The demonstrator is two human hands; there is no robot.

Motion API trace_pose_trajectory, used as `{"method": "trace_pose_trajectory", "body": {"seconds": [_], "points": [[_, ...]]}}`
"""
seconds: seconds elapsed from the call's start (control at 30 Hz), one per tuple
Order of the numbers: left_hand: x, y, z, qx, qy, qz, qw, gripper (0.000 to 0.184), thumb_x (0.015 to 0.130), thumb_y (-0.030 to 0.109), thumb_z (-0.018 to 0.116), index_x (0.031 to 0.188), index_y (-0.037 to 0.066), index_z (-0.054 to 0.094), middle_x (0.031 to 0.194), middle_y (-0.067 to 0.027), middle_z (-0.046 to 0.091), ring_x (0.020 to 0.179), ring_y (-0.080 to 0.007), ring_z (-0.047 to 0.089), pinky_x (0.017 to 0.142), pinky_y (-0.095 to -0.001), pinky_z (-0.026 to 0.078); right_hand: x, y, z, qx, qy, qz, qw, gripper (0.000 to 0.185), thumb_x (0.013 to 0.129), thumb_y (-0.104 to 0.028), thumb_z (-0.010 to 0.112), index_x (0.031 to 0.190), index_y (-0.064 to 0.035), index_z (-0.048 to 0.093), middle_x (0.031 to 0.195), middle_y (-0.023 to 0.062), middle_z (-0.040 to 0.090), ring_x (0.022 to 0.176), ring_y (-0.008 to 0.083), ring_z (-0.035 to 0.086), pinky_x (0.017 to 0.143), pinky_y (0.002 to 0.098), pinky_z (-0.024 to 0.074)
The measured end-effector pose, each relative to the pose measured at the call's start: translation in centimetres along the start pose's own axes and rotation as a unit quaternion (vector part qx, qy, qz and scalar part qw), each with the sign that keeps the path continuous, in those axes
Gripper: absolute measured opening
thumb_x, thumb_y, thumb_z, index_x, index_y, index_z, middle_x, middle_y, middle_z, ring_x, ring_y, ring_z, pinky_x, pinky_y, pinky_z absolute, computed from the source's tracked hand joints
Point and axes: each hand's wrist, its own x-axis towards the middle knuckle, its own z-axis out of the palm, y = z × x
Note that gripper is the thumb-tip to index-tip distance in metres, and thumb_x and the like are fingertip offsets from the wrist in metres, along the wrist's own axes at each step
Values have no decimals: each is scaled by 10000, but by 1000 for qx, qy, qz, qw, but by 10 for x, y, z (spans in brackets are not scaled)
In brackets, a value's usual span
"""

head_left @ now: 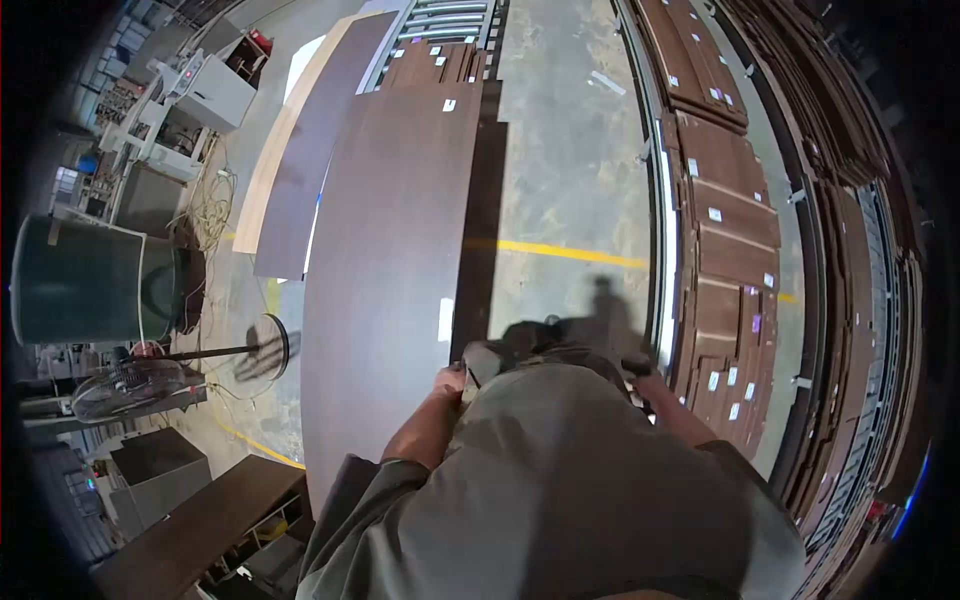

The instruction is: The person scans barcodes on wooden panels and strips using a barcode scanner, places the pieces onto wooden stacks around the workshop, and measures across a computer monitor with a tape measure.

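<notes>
Panel, long and dark brown, lies flat at your left, running forward from beside your body, with one white label near its far end and another on its right edge close to you. Your left hand is at that right edge, by your waist; its fingers look curled, but you cannot tell from this view whether they grasp the panel. Your right hand is at your other side, partly hidden by your shirt, nearest the stacked brown boards; whether its fingers are clenched or released cannot be told. Left of the panel lie a grey-brown sheet and a pale wood-coloured one. Smaller brown pieces sit past its far end, near a roller frame. A yellow line crosses the floor ahead of you.
</notes>
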Motion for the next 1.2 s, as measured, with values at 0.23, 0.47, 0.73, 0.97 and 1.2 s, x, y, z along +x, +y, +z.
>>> {"method": "trace_pose_trajectory", "body": {"seconds": [0.23, 0.47, 0.73, 0.97, 1.2], "points": [[53, 136, -79, -134, 31, -12, 990, 472, 909, 465, 613, 1177, 110, 771, 1206, -171, 743, 1184, -349, 676, 1025, -415, 523, 134, -280, -50, -163, 50, -80, 982, 389, 810, -322, 819, 1010, 6, 755, 791, 92, 735, 698, 202, 696, 682, 386, 554], [184, 135, -78, -121, -34, -5, 992, 394, 889, 450, 613, 1068, 151, 797, 1126, -155, 760, 1048, -374, 716, 932, -443, 565, 199, -462, 1, -196, -28, -162, 967, 319, 833, -307, 834, 934, -18, 742, 715, 66, 682, 619, 163, 633, 578, 348, 509], [331, 168, -187, -236, 33, 110, 965, 374, 912, 404, 652, 955, 37, 714, 846, -113, 713, 762, -237, 667, 701, -374, 534, 257, -652, 59, -337, -58, -265, 902, 386, 804, -353, 851, 965, -18, 745, 734, 56, 703, 639, 172, 646, 604, 379, 501], [253, 282, -298, -595, 153, -75, 785, 311, 1036, 315, 626, 1103, 23, 710, 927, -30, 699, 796, -111, 638, 736, -273, 540, 325, -806, 152, -399, -111, -292, 862, 596, 728, -464, 859, 1169, -75, 764, 1032, 194, 777, 996, 346, 747, 876, 423, 570], [112, 272, -120, -474, 83, -358, 800, 222, 913, 220, 569, 769, 70, 648, 708, -75, 650, 628, -210, 623, 593, -371, 477, 465, -890, 256, -501, -132, -363, 775, 500, 800, -408, 812, 1152, -59, 749, 1080, 201, 763, 1058, 366, 726, 904, 441, 561]]}}
